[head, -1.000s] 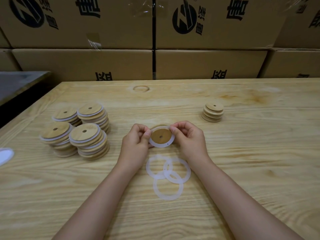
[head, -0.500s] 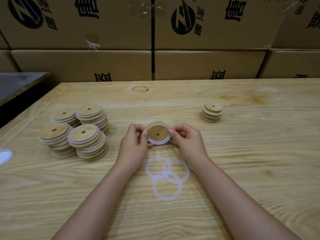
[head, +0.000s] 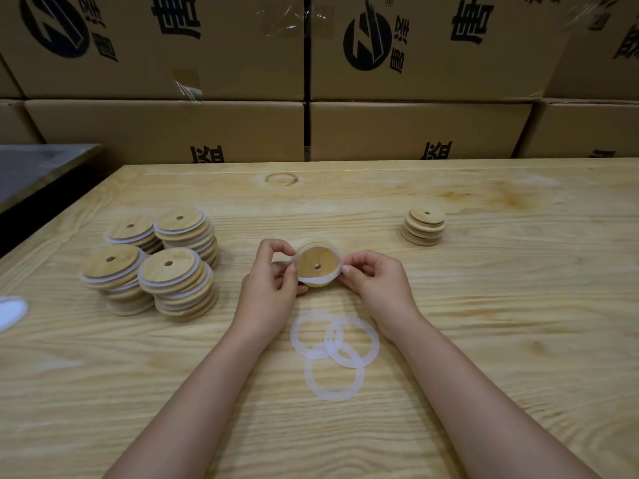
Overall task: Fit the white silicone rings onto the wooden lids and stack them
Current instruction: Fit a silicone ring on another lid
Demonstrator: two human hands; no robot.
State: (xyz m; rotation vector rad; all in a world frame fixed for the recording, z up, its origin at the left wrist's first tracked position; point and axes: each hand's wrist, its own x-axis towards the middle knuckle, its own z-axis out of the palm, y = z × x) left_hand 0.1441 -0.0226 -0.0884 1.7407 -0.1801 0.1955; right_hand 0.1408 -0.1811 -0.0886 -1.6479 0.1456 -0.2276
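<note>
Now left hand and right hand pinch the lid at opposite edges; we judge it light, stiff, the ring soft and stretchy.

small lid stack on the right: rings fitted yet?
No, the small lid stack shows only bare wood, with no white between its lids.

Tilted wooden lid, white ring seemingly half-seated; three loose rings overlapping nearer; ringed stacks left.

lid: matt wood | rings: translucent white silicone | table: grainy pale wood
</note>
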